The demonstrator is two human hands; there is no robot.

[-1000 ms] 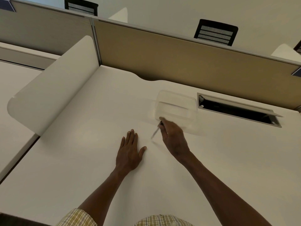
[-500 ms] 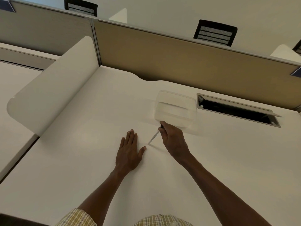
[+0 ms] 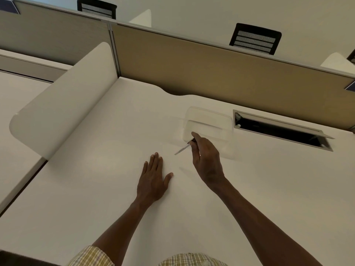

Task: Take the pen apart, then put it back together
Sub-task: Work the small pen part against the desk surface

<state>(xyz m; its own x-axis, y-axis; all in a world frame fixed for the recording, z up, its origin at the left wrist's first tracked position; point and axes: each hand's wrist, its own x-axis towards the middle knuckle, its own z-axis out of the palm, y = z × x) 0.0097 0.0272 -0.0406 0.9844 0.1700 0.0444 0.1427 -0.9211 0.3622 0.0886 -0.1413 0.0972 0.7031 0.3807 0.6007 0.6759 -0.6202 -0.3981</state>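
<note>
A thin pale pen (image 3: 182, 149) with a dark end is pinched between the thumb and fingers of my right hand (image 3: 206, 160), held just above the white desk (image 3: 96, 189) with its tip pointing down-left. My left hand (image 3: 153, 179) lies flat, palm down, on the desk to the left of the pen, fingers together and holding nothing. The part of the pen inside my right fingers is hidden.
A clear plastic container (image 3: 208, 123) stands just behind my right hand. A dark cable slot (image 3: 278, 129) is cut into the desk at the right. A tan partition (image 3: 211, 70) runs along the back, and a white curved divider (image 3: 63, 104) stands at the left.
My right hand has lifted the pen slightly and turned, drawing it a little toward me away from the container. My left hand has stayed flat on the desk.
</note>
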